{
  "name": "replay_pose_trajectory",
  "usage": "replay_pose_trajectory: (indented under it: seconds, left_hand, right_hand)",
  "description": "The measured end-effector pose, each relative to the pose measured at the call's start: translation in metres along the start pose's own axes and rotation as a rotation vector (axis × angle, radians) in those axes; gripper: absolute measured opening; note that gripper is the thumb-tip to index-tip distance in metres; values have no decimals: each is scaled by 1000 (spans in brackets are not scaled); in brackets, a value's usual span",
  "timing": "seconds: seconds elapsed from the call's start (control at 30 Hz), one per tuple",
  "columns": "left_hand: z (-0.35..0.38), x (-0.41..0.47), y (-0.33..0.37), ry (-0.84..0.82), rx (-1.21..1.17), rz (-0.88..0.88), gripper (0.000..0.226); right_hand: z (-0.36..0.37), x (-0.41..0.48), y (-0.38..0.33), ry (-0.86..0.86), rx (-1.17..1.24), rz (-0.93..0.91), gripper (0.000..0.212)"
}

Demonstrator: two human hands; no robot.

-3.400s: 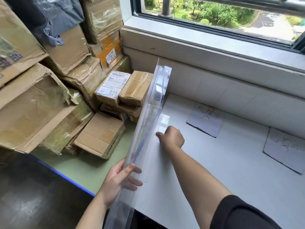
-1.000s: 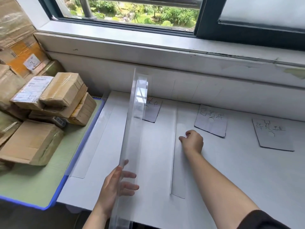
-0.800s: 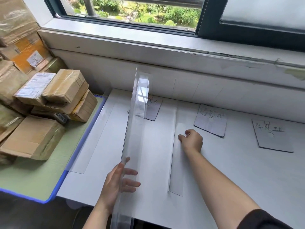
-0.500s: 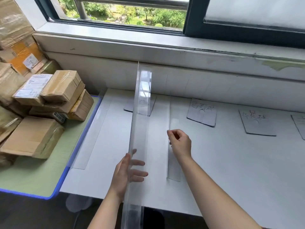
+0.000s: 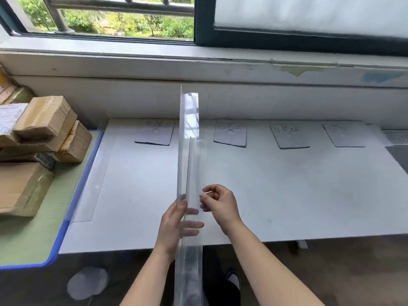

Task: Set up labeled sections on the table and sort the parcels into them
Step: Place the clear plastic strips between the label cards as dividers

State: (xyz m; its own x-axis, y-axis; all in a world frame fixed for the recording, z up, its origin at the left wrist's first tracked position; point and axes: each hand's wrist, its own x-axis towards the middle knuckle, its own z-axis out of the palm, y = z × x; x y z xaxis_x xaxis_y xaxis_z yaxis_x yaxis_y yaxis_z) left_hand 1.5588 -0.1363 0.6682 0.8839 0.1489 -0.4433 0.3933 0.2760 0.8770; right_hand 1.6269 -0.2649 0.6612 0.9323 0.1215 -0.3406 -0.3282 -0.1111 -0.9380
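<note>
Lifted off the white tabletop (image 5: 287,195), right hand (image 5: 220,206) now pinching a short clear plastic strip (image 5: 193,164) beside the long transparent plastic divider (image 5: 187,115), left hand (image 5: 173,226) gripping that glossy divider upright over the front edge.

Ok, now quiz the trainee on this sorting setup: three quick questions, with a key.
1. How many label cards lie at the back of the white table?
2. True or false: the parcels already sit beside the cards.
3. The upright clear divider is gripped by: A) the left hand, B) no hand, C) a clamp.
Key: 1) four; 2) false, they are stacked on the green table; 3) A.
</note>
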Motion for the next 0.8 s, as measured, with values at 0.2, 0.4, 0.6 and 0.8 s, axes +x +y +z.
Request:
replay_pose_trajectory:
  seconds: [0.2,0.4,0.6,0.8]
  left_hand:
    - [50,0,-6,17,6,-17,48]
    - [117,3,-20,57,44,7,52]
    - [167,6,-32,125,-19,3,49]
    - [183,4,-44,182,-29,0,58]
  right_hand:
    - [-52,0,-1,107,32,7,8]
    - [-125,3,2,-68,-77,110,37]
    - [-190,1,20,-172,23,167,46]
    - [-242,38,34,71,-78,147,48]
